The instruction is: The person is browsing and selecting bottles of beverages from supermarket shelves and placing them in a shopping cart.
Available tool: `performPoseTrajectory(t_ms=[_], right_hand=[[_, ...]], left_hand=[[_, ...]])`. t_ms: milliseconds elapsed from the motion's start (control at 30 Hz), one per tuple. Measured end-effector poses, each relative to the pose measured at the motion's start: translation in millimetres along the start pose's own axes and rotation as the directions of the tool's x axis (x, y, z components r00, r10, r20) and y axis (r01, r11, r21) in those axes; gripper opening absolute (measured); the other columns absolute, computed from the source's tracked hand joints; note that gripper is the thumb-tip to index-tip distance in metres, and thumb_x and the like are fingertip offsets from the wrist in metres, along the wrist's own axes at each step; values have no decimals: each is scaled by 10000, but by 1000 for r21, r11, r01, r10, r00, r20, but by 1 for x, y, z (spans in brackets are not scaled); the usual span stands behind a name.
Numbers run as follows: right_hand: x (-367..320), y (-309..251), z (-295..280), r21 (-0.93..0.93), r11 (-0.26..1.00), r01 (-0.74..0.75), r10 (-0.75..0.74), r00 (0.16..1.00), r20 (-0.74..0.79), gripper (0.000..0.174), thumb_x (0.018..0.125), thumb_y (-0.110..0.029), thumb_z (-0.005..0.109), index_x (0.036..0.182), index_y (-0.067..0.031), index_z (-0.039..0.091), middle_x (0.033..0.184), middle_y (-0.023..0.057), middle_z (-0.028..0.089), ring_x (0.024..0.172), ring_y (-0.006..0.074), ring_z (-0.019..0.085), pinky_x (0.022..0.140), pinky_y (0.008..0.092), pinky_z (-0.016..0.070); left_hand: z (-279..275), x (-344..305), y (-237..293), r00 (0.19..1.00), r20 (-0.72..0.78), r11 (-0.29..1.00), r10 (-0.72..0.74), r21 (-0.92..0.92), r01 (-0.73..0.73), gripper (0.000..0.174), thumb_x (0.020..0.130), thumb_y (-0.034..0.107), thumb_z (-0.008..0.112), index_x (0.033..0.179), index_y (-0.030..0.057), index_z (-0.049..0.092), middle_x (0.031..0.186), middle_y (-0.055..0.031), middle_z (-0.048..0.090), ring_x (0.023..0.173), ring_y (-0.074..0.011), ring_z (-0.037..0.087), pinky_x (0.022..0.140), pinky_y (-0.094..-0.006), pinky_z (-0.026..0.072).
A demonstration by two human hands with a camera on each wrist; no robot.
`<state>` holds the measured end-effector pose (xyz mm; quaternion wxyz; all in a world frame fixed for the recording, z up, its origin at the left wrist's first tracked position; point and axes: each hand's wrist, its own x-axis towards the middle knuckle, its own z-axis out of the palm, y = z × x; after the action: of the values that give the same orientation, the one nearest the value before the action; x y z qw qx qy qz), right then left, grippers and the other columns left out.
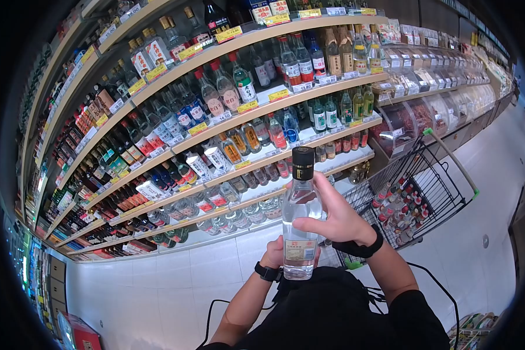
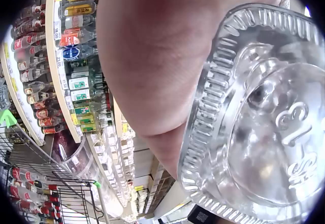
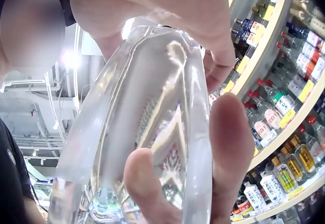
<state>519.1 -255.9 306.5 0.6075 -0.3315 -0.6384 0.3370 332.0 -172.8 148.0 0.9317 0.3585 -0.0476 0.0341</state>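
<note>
A clear glass liquor bottle [image 1: 302, 201] with a black cap [image 1: 303, 163] stands nearly upright in front of the person's body. Clear liquid fills most of it, and a small printed label [image 1: 301, 251] faces the head camera. My left hand [image 1: 273, 254] grips the lower part from the left, its fingers partly hidden behind the glass. Higher up, my right hand [image 1: 339, 214] holds the right side, thumb across the front. The ridged, embossed base of the bottle [image 2: 274, 148] fills the right of the left wrist view. Close glass of the bottle [image 3: 142, 87] fills the middle of the right wrist view.
Curved shelves [image 1: 274, 98] packed with liquor bottles and price tags run along the left and front. A wire shopping cart [image 1: 417, 169] carrying several bottles stands at right. Bulk-food bins [image 1: 414, 119] lie behind it. Pale tiled floor [image 1: 157, 286] spreads below.
</note>
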Motion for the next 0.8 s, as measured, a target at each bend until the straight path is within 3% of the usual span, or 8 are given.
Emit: performPoseTrajectory(t_ms=[233, 367, 467, 667, 800], right_hand=[[0, -3, 1, -20, 999, -34, 34, 999, 18, 772, 818, -145, 770, 1425, 18, 324, 1338, 120, 494, 1247, 191, 493, 1057, 354, 400], [0, -9, 1, -22, 999, -43, 44, 998, 54, 788, 822, -152, 774, 1436, 21, 311, 1388, 134, 480, 1265, 193, 495, 1064, 356, 406], [-1, -14, 3, -1, 999, -43, 43, 997, 64, 816, 817, -186, 778, 1453, 20, 309, 1389, 152, 494, 1288, 222, 485, 1085, 370, 375], [-1, -13, 7, 9, 999, -32, 31, 996, 81, 816, 819, -202, 771, 1457, 20, 313, 1391, 162, 504, 1316, 237, 469, 1110, 385, 352], [0, -10, 8, 48, 998, -39, 34, 995, 95, 803, 829, -200, 760, 1457, 20, 311, 1397, 161, 501, 1311, 230, 473, 1105, 379, 361]], left_hand=[[10, 4, 3, 999, 37, 1000, 21, -7, -21, 1083, 667, 841, 602, 1274, -53, 523, 1115, -224, 616, 953, -354, 647, 824, -437, 522], [14, 4, 1, 999, -45, 1000, 27, 17, -26, 935, 677, 761, 556, 1160, -40, 569, 956, -227, 637, 828, -359, 657, 690, -440, 551], [18, 4, 3, 999, -21, 999, 39, -25, -39, 908, 682, 723, 564, 1175, -40, 567, 979, -239, 641, 849, -370, 656, 700, -457, 550], [7, -2, 7, 998, 55, 996, -34, -79, 39, 1030, 643, 745, 725, 1327, 8, 501, 1145, -232, 621, 974, -370, 655, 826, -454, 542], [8, -1, 12, 996, 84, 999, 23, -44, -20, 1037, 667, 709, 745, 1387, 23, 449, 1188, -232, 610, 1033, -376, 643, 879, -471, 532]])
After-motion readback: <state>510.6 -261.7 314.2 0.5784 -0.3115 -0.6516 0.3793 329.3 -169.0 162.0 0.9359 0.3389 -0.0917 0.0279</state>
